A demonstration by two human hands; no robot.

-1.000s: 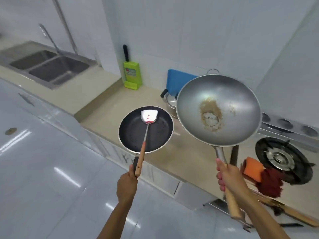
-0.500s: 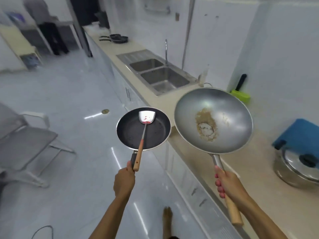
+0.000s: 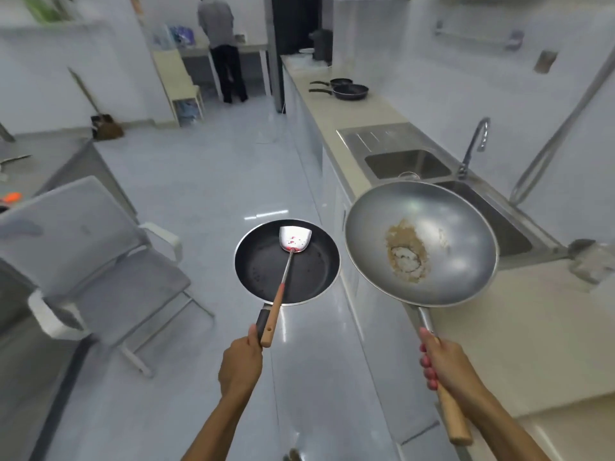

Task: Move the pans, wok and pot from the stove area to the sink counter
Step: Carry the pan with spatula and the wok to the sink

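Both loads point ahead along the counter (image 3: 376, 109) — the right hand (image 3: 446, 362), gripping the wok (image 3: 421, 242) over the counter's front edge, is nearer it than the left hand (image 3: 240, 364), holding the frying pan (image 3: 288, 262) and spatula (image 3: 285, 271) over the floor.

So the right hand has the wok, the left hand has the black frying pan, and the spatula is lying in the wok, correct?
Not quite. The head view shows the spatula lying in the black frying pan held by the left hand, not in the wok. The right hand does hold the wok.

A kitchen: long counter (image 3: 372, 109), double steel sink (image 3: 407, 163), tap (image 3: 474, 144), tiled walls.
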